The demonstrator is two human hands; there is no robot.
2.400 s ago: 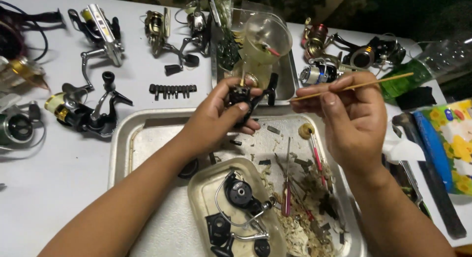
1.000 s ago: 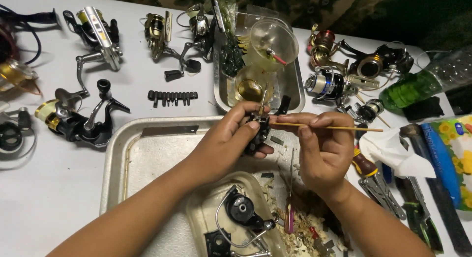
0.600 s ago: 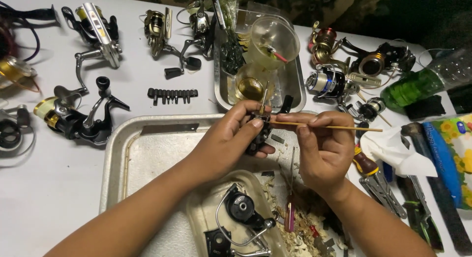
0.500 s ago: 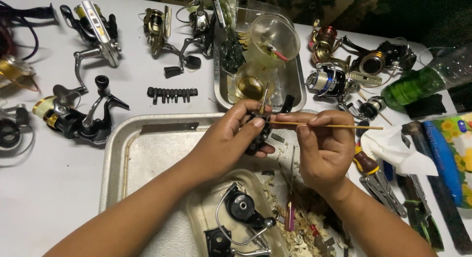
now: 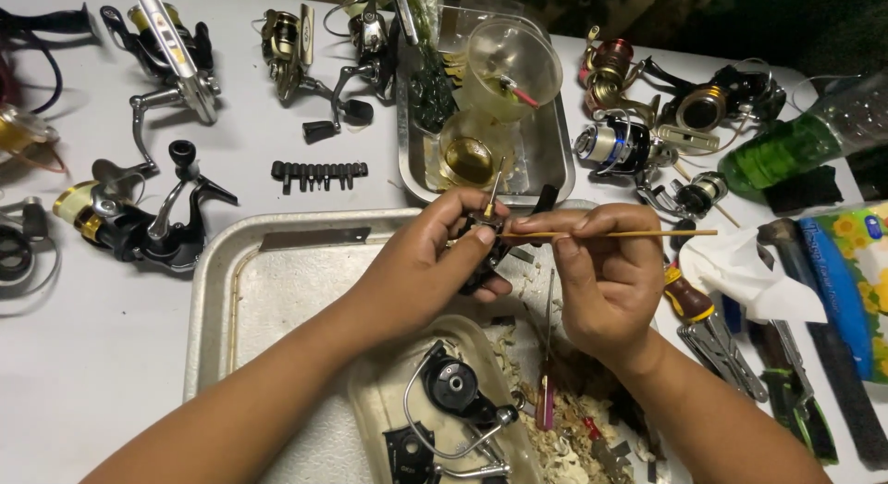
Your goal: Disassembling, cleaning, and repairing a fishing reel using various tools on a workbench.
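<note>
Nearest us, we are seeing a dismantled black reel (image 5: 458, 396) lying in a shallow dish inside the metal tray (image 5: 277, 290). Above it, our left hand (image 5: 435, 262) is keeping a closed grip on a small black reel part (image 5: 481, 253). At three o'clock of that, our right hand (image 5: 601, 280) is pinching a thin wooden stick (image 5: 629, 233), its tip touching the part. At twelve o'clock, a clear cup (image 5: 511, 72) is standing in a steel pan (image 5: 555, 151) on the bench (image 5: 92, 354).

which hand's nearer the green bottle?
Right. The right hand, pinching a thin stick, sits below-left of the green bottle; the left hand, gripping a dark reel part, is farther left.
</note>
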